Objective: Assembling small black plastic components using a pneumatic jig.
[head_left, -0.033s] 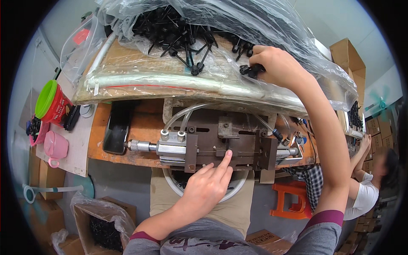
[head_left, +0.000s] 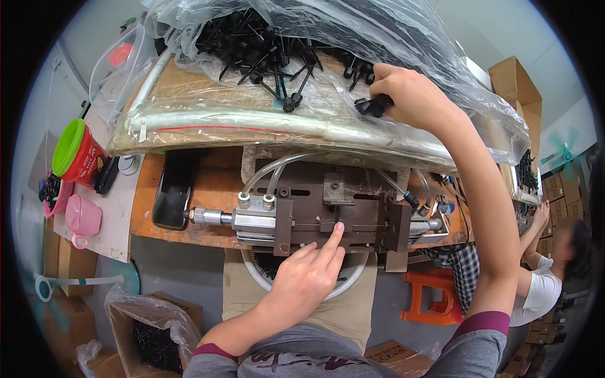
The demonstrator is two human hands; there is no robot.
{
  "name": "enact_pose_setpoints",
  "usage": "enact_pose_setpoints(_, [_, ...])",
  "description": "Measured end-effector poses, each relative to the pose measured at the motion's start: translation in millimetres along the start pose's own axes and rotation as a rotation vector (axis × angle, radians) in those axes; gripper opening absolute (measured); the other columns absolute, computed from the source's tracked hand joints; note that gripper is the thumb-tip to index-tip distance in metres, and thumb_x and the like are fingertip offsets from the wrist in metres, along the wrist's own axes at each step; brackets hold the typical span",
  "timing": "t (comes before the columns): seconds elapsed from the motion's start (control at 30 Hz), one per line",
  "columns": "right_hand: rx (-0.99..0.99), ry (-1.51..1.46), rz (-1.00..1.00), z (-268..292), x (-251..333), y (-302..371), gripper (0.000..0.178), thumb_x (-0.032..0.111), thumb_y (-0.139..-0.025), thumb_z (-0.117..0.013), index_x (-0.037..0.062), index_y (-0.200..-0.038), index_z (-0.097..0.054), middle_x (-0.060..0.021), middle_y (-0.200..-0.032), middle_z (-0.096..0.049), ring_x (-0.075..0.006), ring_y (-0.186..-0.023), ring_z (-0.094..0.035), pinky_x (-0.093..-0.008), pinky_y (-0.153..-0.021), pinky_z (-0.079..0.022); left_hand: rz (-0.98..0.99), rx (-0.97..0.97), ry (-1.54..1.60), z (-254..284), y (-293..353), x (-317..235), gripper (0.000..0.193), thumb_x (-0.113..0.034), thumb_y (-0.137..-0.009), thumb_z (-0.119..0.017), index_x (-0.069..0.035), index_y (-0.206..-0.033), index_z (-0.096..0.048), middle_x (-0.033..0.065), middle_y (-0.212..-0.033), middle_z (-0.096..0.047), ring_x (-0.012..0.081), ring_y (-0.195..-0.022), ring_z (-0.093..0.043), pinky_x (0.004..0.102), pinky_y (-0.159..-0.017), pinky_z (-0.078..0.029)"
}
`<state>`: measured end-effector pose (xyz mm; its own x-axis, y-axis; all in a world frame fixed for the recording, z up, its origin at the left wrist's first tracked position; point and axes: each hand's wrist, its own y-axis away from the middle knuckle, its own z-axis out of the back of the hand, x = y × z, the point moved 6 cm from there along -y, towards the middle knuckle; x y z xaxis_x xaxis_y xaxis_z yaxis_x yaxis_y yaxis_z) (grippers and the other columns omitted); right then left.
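Observation:
My left hand (head_left: 305,274) lies over the front of a dark metal fixture (head_left: 309,189), its fingers stretched out. Its index fingertip presses at the fixture's middle block, where a thin black stem shows just beyond the finger. My right hand (head_left: 413,94) reaches to the edge of the pile, its fingers curled on a black plastic part with a knobbed head (head_left: 378,106). How many parts it holds is hidden by the hand. The heap of black long-stemmed plastic parts (head_left: 252,47) lies on a plastic-covered cardboard tray (head_left: 208,94) behind the fixture.
Air cylinders (head_left: 255,220) with clear hoses flank the fixture. A phone (head_left: 173,189), a pink cup (head_left: 83,214) and a red tub with a green rim (head_left: 79,154) stand left. Below are a lined box of black parts (head_left: 154,340) and an orange stool (head_left: 432,296). A co-worker sits right.

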<state>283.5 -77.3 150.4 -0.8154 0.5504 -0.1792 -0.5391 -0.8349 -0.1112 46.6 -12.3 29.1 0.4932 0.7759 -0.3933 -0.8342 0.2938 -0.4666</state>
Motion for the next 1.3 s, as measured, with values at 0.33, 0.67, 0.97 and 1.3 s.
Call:
enact_pose_setpoints(0.33, [-0.34, -0.673, -0.351, 28, -29, 13, 0.022, 0.013, -0.074, -0.08, -0.0012, -0.087, -0.069, -0.0017, -0.073, -0.057, -0.0098, -0.057, -0.054, -0.0255, -0.057, -0.044, -0.023, 0.014, 0.034, 0, 0, 3, 0.02, -0.003, -0.075, -0.066, 0.004, -0.095, -0.063, 0.0227, -0.131, -0.055, 0.0266, -0.077, -0.068, 0.0314, -0.07, -0.055])
enact_pose_setpoints(0.67, [-0.68, -1.439, -0.466, 27, -2, 69, 0.023, 0.01, -0.079, -0.076, -0.0047, -0.095, -0.068, -0.0053, -0.081, -0.067, -0.0073, -0.064, -0.056, -0.0209, -0.057, -0.043, -0.011, 0.172, 0.483, 19, 15, -6, 0.032, -0.015, -0.074, -0.079, -0.003, -0.101, -0.066, 0.0194, -0.13, -0.057, 0.0179, -0.072, -0.068, 0.0258, -0.063, -0.054])
enact_pose_setpoints(0.97, [-0.476, -1.758, -0.578, -23, 107, 121, 0.013, 0.002, -0.079, -0.074, -0.0006, -0.088, -0.065, -0.005, -0.082, -0.066, -0.0062, -0.058, -0.057, -0.0195, -0.048, -0.045, 0.019, -0.383, 0.513, 71, -12, 0, 0.051, -0.004, -0.067, -0.082, 0.001, -0.115, -0.064, 0.0179, -0.112, -0.066, 0.0203, -0.087, -0.068, 0.0281, -0.067, -0.056])
enact_pose_setpoints(1.3, [-0.944, -1.505, -0.639, -39, 101, 171, 0.014, -0.005, -0.08, -0.07, -0.0015, -0.091, -0.062, -0.0073, -0.09, -0.059, -0.0074, -0.057, -0.054, -0.0194, -0.048, -0.044, 0.098, -0.224, 0.501, 49, 11, -3, 0.029, 0.001, -0.065, -0.079, -0.001, -0.093, -0.071, 0.0082, -0.091, -0.066, 0.0191, -0.072, -0.065, 0.0276, -0.059, -0.053])
